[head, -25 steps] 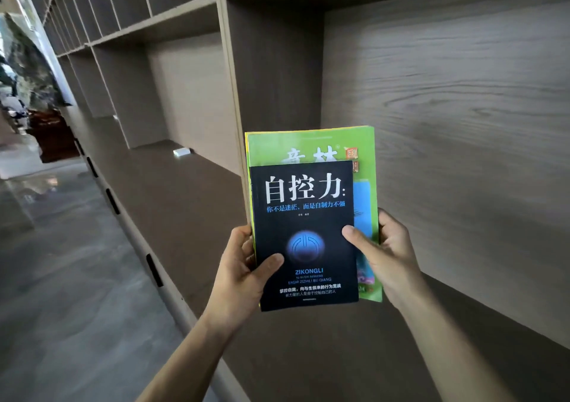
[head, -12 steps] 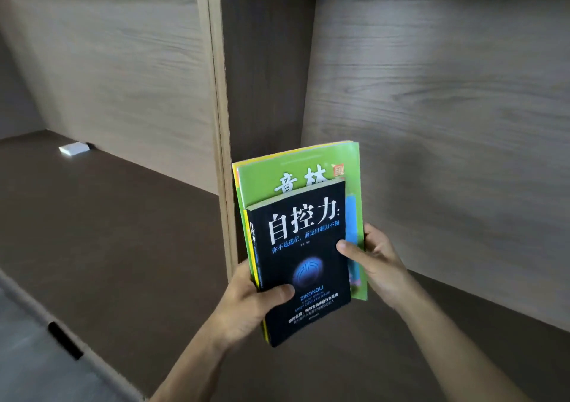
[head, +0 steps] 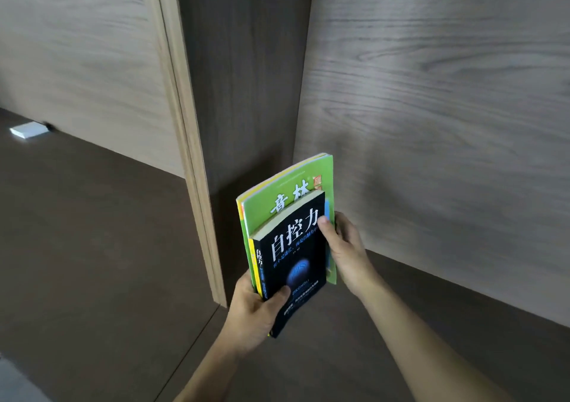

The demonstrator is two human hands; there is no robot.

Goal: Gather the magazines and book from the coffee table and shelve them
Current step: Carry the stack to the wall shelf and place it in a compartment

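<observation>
A black book [head: 296, 256] with white Chinese lettering lies on top of green and yellow magazines [head: 277, 192], all held as one stack. My left hand [head: 253, 315] grips the stack's lower left corner, thumb on the black cover. My right hand [head: 345, 253] holds the right edge, thumb pressed on the cover near the title. The stack is tilted, its spine side turned toward the vertical shelf divider [head: 243, 93], inside the right compartment and above the dark shelf board [head: 354, 340].
The wood-grain back panel [head: 447, 108] closes the right compartment. The divider's light front edge [head: 191, 161] runs down to the board. In the left compartment a small white block [head: 29, 130] lies against the back panel.
The stack has gone deeper into the right compartment and turned more edge-on, spine toward the divider. My view has closed in on the shelf, and my right thumb sits higher on the cover.
</observation>
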